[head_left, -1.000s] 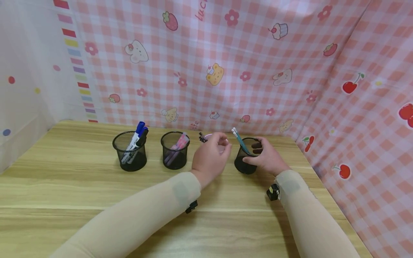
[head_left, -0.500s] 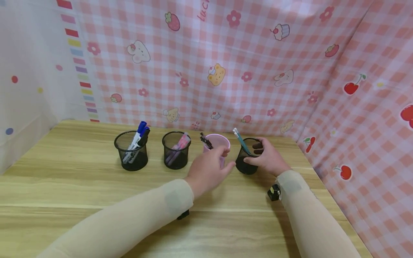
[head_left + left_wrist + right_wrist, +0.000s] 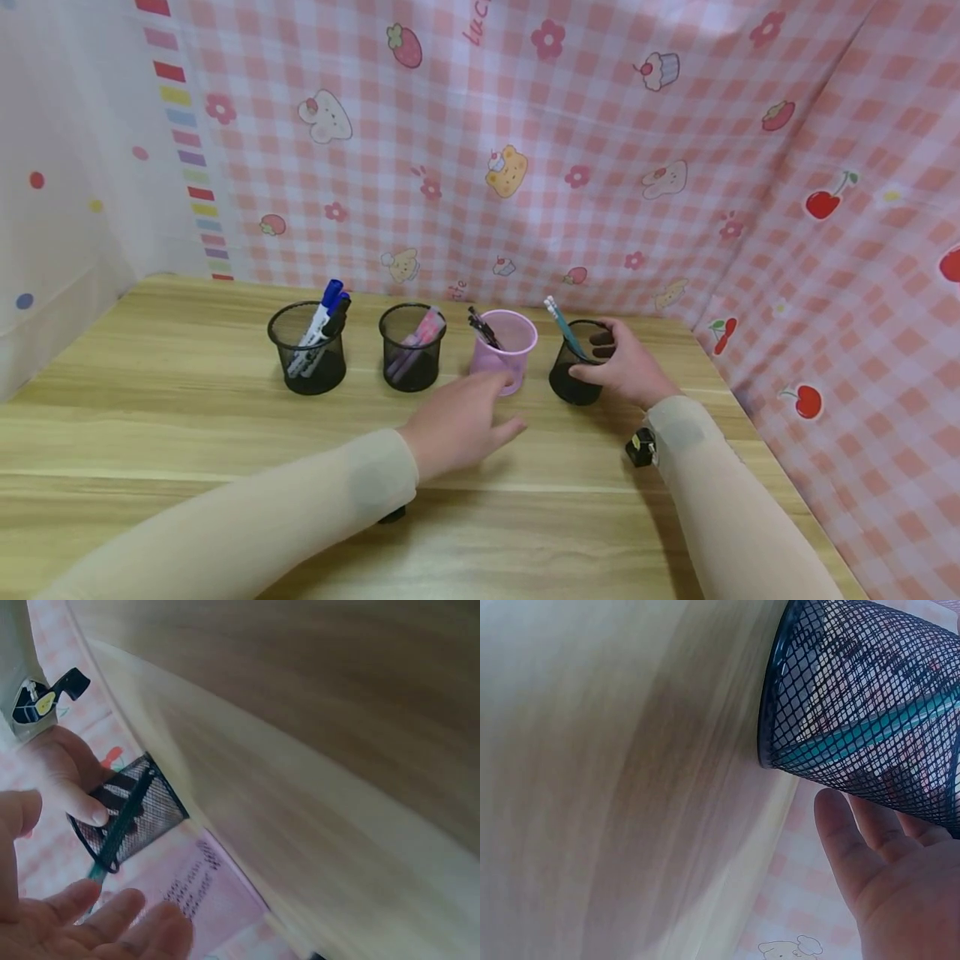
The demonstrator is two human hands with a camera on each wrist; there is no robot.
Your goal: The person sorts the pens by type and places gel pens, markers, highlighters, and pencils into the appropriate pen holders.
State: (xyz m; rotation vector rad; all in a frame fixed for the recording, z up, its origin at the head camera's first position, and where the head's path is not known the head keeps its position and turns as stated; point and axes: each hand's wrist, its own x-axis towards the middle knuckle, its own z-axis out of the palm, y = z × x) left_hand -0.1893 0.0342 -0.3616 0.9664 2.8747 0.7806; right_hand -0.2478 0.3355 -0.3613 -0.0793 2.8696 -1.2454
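Note:
My right hand [image 3: 632,367] holds a black mesh pen holder [image 3: 570,387] by its right side, thumb in front and fingers behind. Teal pencils [image 3: 566,329] with white ends lean inside it; one shows through the mesh [image 3: 877,727] in the right wrist view. Just in front of a pink mesh pen holder [image 3: 517,350] is my left hand [image 3: 456,423], fingers spread and nothing in its grasp. It overlaps the pink holder's lower part in the head view. Black pens [image 3: 483,327] lean in the pink holder. In the left wrist view the fingers [image 3: 124,907] are loosely extended.
To the left stand two more black mesh pen holders, one with pink highlighter-like pens [image 3: 416,337], the other with blue and black markers [image 3: 322,325]. All stand on a wooden table [image 3: 187,417]. A pink checked cloth [image 3: 450,125] hangs behind and to the right.
My left hand has drawn back from over the pink pen holder, down and to the left, and its fingers have opened out. My right hand stays on the black holder.

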